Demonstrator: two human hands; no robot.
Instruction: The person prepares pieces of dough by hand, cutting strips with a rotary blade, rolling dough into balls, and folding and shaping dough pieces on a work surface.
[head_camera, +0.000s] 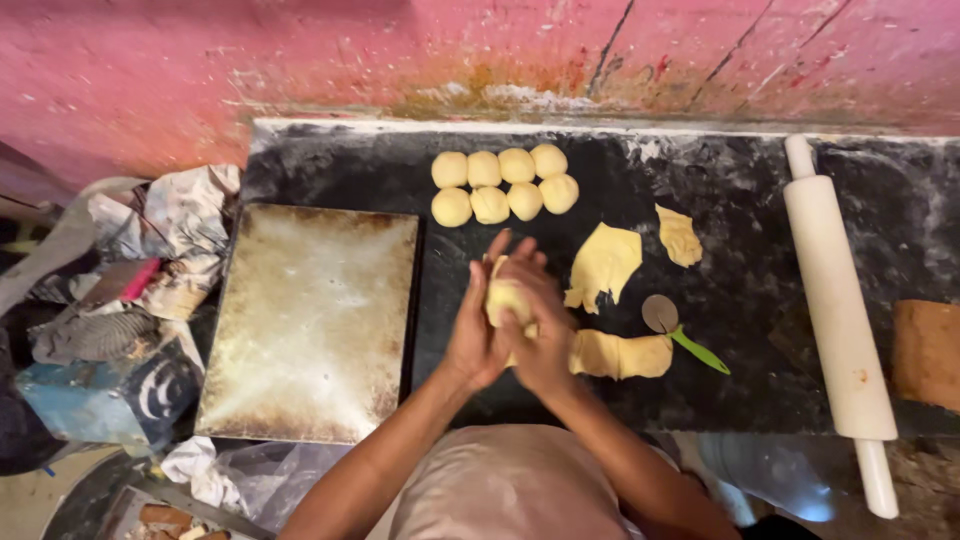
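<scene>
Rolling dough ball (506, 298) btwn hands (512, 325).

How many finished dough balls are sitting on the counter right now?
8 dough balls, in two touching rows of four on the black counter, beyond the hands. Another piece is between the palms; none looks hidden.

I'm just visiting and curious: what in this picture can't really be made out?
- Dough piece, head view: mostly covered by the left hand and right hand cupped around it, so its shape is unclear.
- Brown block: cut off by the right edge.
- Cutter wheel: too small to see its edge.
- Pile of paper and cloth left of the tray: dark, jumbled, hard to sort out.
</scene>
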